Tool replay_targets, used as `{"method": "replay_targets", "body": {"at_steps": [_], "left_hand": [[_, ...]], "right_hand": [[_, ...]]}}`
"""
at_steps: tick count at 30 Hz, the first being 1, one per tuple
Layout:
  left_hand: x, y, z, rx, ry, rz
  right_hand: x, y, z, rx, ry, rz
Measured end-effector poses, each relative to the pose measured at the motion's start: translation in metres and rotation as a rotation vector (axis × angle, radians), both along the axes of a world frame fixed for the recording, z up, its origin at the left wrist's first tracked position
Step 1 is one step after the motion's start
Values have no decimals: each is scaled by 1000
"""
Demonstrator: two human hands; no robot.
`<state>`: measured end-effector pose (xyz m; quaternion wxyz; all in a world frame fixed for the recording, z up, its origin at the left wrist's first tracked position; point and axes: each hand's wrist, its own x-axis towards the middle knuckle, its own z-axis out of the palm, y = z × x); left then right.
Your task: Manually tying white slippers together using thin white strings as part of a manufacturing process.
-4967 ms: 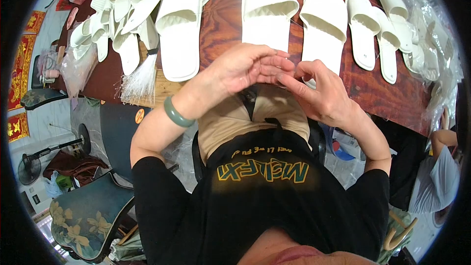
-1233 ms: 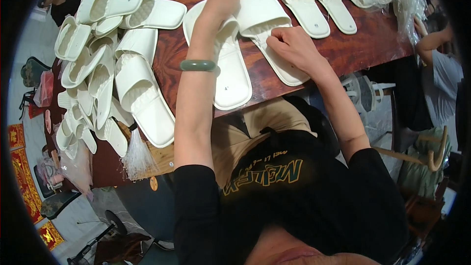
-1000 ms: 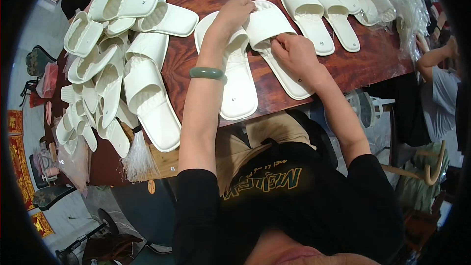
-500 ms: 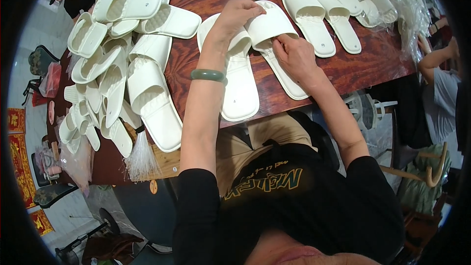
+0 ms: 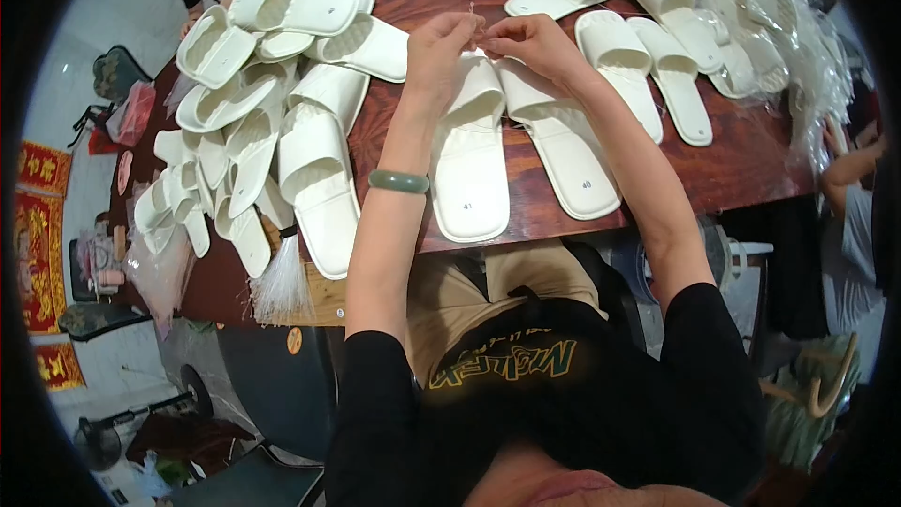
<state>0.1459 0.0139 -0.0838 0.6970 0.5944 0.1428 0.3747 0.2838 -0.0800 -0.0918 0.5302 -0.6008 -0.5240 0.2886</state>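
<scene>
Two white open-toed slippers, a left one (image 5: 472, 174) and a right one (image 5: 574, 155), lie side by side in front of me, heels toward me. Over their toe ends my hands meet with fingertips pinched. My left hand (image 5: 438, 54) and my right hand (image 5: 537, 45) both grip a thin clear strand (image 5: 472, 11), whose end sticks up between the fingers. It is too fine to make out exactly. A green bangle (image 5: 398, 181) circles my left wrist. The hands and right forearm cover parts of the slippers.
A heap of white slippers (image 5: 298, 7) spreads along the left. Below it hangs a bundle of fine white strands (image 5: 282, 289). Another slipper pair (image 5: 678, 75) lies right on the wooden table (image 5: 741, 155), near plastic-wrapped slippers (image 5: 760, 28). Other people stand at the far left and right.
My right hand has left the right slipper's strap opening and moved up to meet my left hand. A thin strand now shows between them. The whole view has shifted slightly.
</scene>
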Motion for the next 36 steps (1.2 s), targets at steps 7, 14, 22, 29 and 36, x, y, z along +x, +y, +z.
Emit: {"method": "replay_targets", "body": {"at_steps": [7,14,22,29,36], "left_hand": [[-27,10,-19,-224,-49,-29],[-21,5,-18,-184,-86,46],[-21,-2,-14,-144,-85,86],[-23,-3,-16,-43,-41,4],[-23,-1,-17,-52,-58,11]], "right_hand": [[-22,-1,-5,150,317,-56],[-31,-4,-8,227,162,-80],[-32,-10,-3,187,-21,-114],[-32,-7,-10,238,-154,-126],[-31,-8,-9,225,-174,-118]]}}
